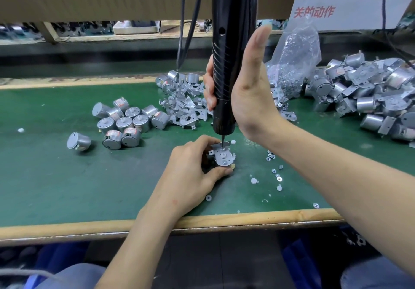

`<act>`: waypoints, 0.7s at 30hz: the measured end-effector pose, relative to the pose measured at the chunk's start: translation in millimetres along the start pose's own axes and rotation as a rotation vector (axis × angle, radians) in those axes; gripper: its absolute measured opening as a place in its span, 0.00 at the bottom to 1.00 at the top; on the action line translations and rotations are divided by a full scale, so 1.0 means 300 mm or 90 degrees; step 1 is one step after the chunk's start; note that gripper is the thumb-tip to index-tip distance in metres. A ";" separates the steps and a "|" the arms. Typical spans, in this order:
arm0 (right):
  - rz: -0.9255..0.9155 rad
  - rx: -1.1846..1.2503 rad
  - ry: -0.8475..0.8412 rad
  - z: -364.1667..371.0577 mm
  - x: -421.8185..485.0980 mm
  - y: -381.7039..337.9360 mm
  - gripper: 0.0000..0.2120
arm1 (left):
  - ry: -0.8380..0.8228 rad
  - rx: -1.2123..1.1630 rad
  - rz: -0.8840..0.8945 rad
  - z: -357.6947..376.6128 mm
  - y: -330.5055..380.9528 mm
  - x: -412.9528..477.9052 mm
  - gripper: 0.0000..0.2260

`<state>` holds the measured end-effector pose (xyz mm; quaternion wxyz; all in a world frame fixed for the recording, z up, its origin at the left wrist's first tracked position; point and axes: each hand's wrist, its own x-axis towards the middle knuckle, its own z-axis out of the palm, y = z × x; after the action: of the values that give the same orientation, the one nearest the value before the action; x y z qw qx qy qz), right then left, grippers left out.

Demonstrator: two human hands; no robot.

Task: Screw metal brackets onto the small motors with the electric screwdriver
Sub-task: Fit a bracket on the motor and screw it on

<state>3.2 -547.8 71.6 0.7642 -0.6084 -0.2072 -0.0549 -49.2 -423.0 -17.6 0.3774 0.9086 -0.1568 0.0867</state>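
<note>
My right hand grips the black electric screwdriver upright, fingers wrapped round its far side, thumb pointing up. Its bit tip rests on a screw in the metal bracket. That bracket lies on top of a small silver motor standing on the green mat. My left hand holds this motor from the left, thumb at its front edge, fingers behind it. The motor's body is mostly hidden by my hand and the bracket.
Bare motors cluster at the left, one apart. Loose brackets pile behind the work spot. A plastic bag of parts stands at the right, finished motors heaped beyond. Screws and washers scatter to the right. The table's wooden edge runs in front.
</note>
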 end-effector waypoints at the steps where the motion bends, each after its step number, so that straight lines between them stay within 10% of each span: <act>1: -0.002 0.000 -0.001 -0.001 0.000 0.000 0.37 | 0.000 -0.001 -0.001 0.000 0.000 0.000 0.20; 21: -0.016 -0.009 0.010 0.001 -0.019 0.017 0.37 | 0.022 0.020 -0.005 0.010 0.000 -0.005 0.21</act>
<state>-0.3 -547.3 64.8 0.7605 -0.6108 -0.2088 -0.0707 -50.5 -424.9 -20.0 0.3662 0.9133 -0.1456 0.1031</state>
